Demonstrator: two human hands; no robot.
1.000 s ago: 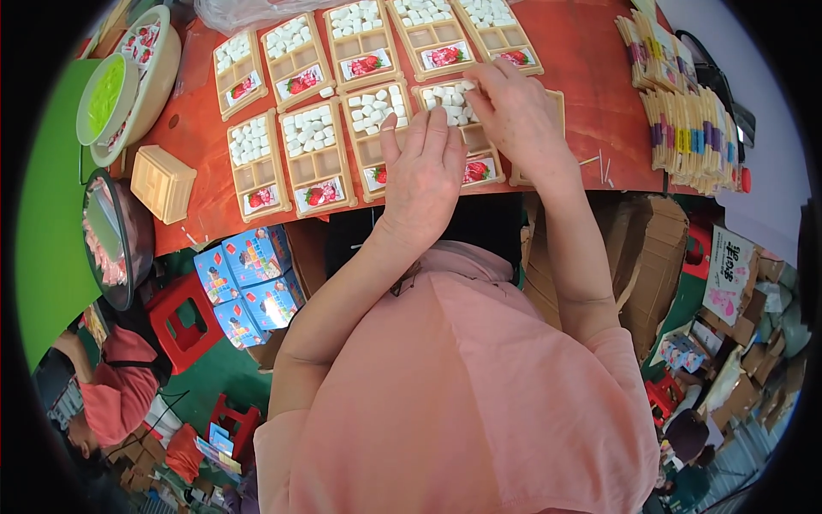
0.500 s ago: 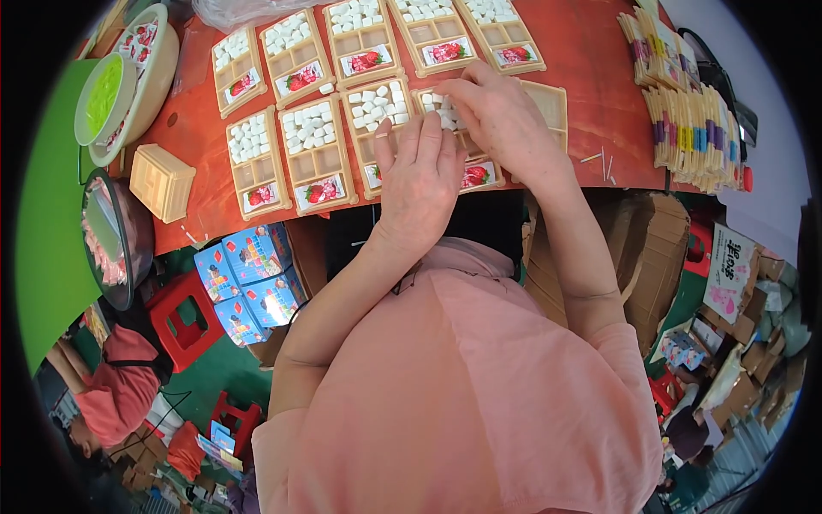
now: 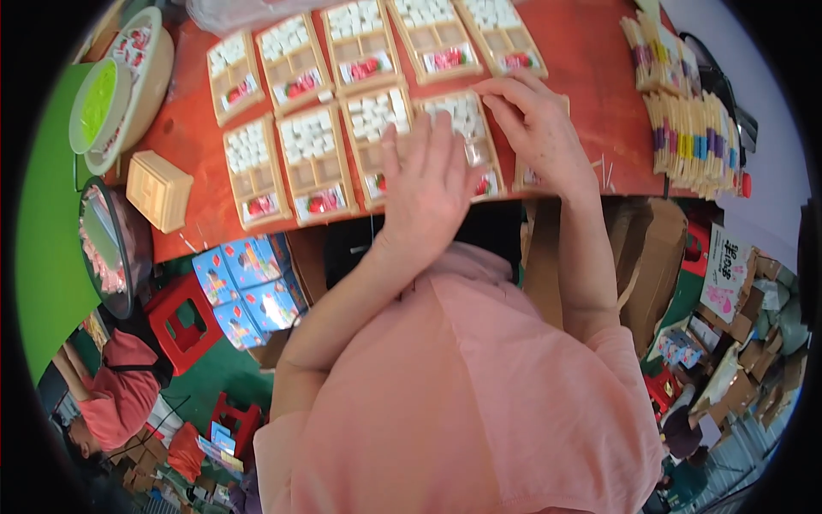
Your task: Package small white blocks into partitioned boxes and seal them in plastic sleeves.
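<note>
My left hand (image 3: 428, 201) lies palm down with its fingers stretched and spread over a beige divided tray (image 3: 493, 146) in the near row. White pieces like mini marshmallows (image 3: 462, 111) fill that tray's far compartment. A strawberry-printed packet (image 3: 485, 185) shows partly in its near end; the fingers hide the rest. To the right, my right hand (image 3: 544, 133) hovers with curved fingers, thumb and forefinger slightly apart, nothing visible between them. Below it is another beige tray (image 3: 519, 176), mostly covered by the hand and wrist.
Several filled trays (image 3: 318, 176) stand in two rows on the red table (image 3: 599, 111). Stacked beige trays (image 3: 160, 190) sit at left, near a large bowl (image 3: 158, 94) and a green-filled bowl (image 3: 101, 103). Bundled wooden sticks (image 3: 693, 141) lie at right. Blue boxes (image 3: 248, 287) stand below the edge.
My right hand has drawn back to the right, off the white pieces. More of the tray's filled far compartment shows. My left hand stays over the tray, with fingers more spread.
</note>
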